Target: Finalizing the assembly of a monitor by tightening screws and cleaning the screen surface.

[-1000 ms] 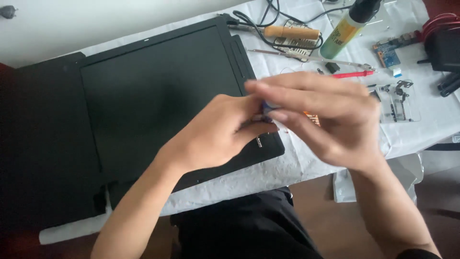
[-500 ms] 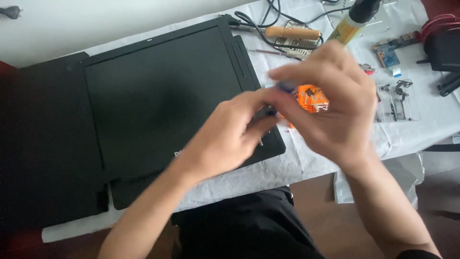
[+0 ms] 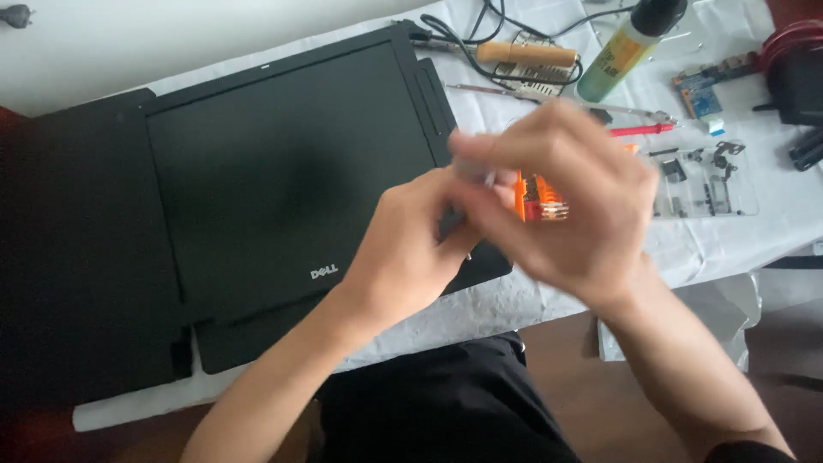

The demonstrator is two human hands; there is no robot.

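Basically both hands meet over the laptop (image 3: 283, 171), right hand (image 3: 570, 201) closed on an orange bit holder (image 3: 536, 199), left hand (image 3: 411, 249) grip unclear, so steady it and pull bits straight.

Your left hand (image 3: 411, 249) and right hand (image 3: 566, 214) meet over the laptop's (image 3: 283, 171) right edge; leftward the flat screen leaves you open passage; rightward the clear parts tray (image 3: 707, 180), red-handled tool (image 3: 639, 130), bottle (image 3: 630, 47) and cables (image 3: 480, 34) crowd the white cloth (image 3: 771, 214).

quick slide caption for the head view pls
Both hands, left hand and right hand, meet around a small orange bit holder above an opened black laptop.
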